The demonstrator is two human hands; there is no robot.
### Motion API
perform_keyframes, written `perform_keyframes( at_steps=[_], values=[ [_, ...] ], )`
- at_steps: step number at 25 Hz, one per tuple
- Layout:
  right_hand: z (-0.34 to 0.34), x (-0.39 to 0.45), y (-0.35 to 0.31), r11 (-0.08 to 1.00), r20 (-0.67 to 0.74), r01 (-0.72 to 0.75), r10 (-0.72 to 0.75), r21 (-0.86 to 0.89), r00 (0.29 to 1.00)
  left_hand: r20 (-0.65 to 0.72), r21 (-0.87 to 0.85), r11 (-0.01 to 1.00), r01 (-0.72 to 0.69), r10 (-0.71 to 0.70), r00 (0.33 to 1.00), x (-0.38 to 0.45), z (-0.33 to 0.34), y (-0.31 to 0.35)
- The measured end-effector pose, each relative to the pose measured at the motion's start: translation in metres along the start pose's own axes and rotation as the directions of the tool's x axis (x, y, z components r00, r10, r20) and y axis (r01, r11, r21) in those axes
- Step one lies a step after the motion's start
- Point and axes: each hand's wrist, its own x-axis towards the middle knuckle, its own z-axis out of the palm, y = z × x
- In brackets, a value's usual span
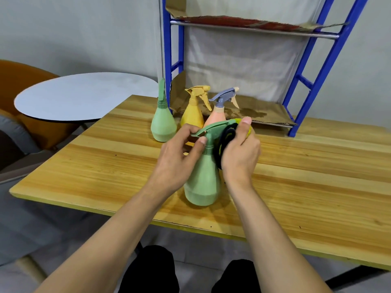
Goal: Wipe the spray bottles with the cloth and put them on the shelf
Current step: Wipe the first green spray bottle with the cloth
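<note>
I'm pinching the near green spray bottle [202, 178]'s trigger head with my left hand [179, 157], its fingers [202, 140] curled, while my right hand [241, 153] is gripping the cloth [226, 138] against it, upright on the counter [296, 176].

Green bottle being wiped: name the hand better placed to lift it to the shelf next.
Probably left. The left hand already grips the green bottle at its neck, while the right hand holds the cloth.

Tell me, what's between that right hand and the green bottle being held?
In the head view, a dark cloth sits between the right hand and the green bottle.
</note>
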Motion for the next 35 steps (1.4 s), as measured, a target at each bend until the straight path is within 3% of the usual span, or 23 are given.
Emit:
perform_keyframes(
  at_steps=[2,4,6,8,9,11,14,16,18,19,21,22,23,25,27,28,29,30,32,35],
  values=[
    [-0.001,-0.006,-0.005,0.986,0.004,0.163,-0.163,-0.030,0.987,-0.047,-0.052,0.998,-0.024,0.022,0.999,-0.002,0.004,0.002],
    [-0.003,-0.010,-0.003,0.978,0.022,0.208,-0.208,-0.008,0.978,-0.053,-0.093,0.994,-0.057,0.052,0.997,-0.007,0.008,0.004],
    [-0.007,-0.006,-0.002,0.993,-0.006,0.017,-0.016,0.116,1.000,-0.030,-0.142,0.988,-0.053,0.050,0.998,-0.010,0.007,0.005],
    [-0.012,0.002,-0.002,0.935,-0.059,-0.229,0.253,0.270,0.966,0.018,-0.160,0.987,-0.027,0.030,0.999,-0.010,0.005,0.004],
    [-0.014,0.004,0.000,0.920,-0.092,-0.236,0.276,0.312,0.957,0.037,-0.161,0.987,-0.013,0.019,0.999,-0.010,0.005,0.004],
    [-0.018,-0.001,0.003,0.945,-0.111,-0.070,0.110,0.319,0.988,0.058,-0.156,0.988,-0.005,0.015,0.998,-0.009,0.005,0.006],
    [-0.018,-0.011,0.003,0.971,0.037,0.189,-0.196,0.144,0.980,0.053,-0.155,0.987,-0.037,0.046,0.998,-0.008,0.006,0.008],
    [-0.018,-0.007,-0.001,0.988,0.051,0.151,-0.153,0.037,0.987,0.055,-0.144,0.989,-0.024,0.032,0.998,-0.007,0.005,0.010],
    [-0.021,0.006,-0.004,0.997,-0.039,-0.059,0.061,0.046,0.997,0.055,-0.114,0.993,0.000,0.006,0.998,-0.006,0.003,0.010],
    [-0.027,0.015,-0.003,0.996,-0.104,-0.072,0.078,0.055,0.992,0.064,-0.100,0.995,0.018,-0.012,0.998,-0.006,0.003,0.011],
    [-0.043,0.025,-0.007,0.985,-0.133,0.163,-0.154,0.055,0.979,0.098,-0.088,0.993,0.078,-0.069,0.993,-0.010,0.003,0.009],
    [-0.049,0.026,-0.015,0.938,-0.072,0.345,-0.343,0.021,0.937,0.109,-0.102,0.986,0.134,-0.123,0.986,-0.016,0.002,0.005],
    [-0.053,0.027,-0.022,0.849,0.013,0.527,-0.527,-0.034,0.850,0.123,-0.112,0.974,0.196,-0.183,0.976,-0.022,0.003,-0.001],
    [-0.054,0.032,-0.039,0.561,0.253,0.815,-0.776,-0.143,0.578,0.180,-0.059,0.962,0.266,-0.252,0.951,-0.036,0.006,-0.015],
    [-0.046,0.035,-0.052,0.197,0.543,0.968,-0.802,-0.155,0.250,0.214,0.032,0.965,0.261,-0.261,0.941,-0.046,0.008,-0.027],
    [-0.040,0.037,-0.057,0.056,0.673,0.993,-0.731,-0.105,0.112,0.206,0.046,0.964,0.260,-0.264,0.942,-0.048,0.009,-0.031],
    [-0.034,0.040,-0.060,-0.020,0.777,0.999,-0.629,-0.048,0.024,0.198,0.036,0.964,0.262,-0.264,0.944,-0.048,0.009,-0.032],
    [-0.029,0.043,-0.064,-0.035,0.854,0.999,-0.520,-0.013,-0.007,0.194,0.029,0.965,0.262,-0.262,0.945,-0.048,0.009,-0.032],
    [-0.018,0.048,-0.068,-0.022,0.917,1.000,-0.399,-0.018,0.007,0.178,0.007,0.972,0.235,-0.232,0.956,-0.048,0.010,-0.032],
    [-0.008,0.041,-0.059,-0.037,0.851,0.998,-0.525,-0.044,0.018,0.189,-0.046,0.977,0.209,-0.197,0.962,-0.048,0.011,-0.036]
  ],
)
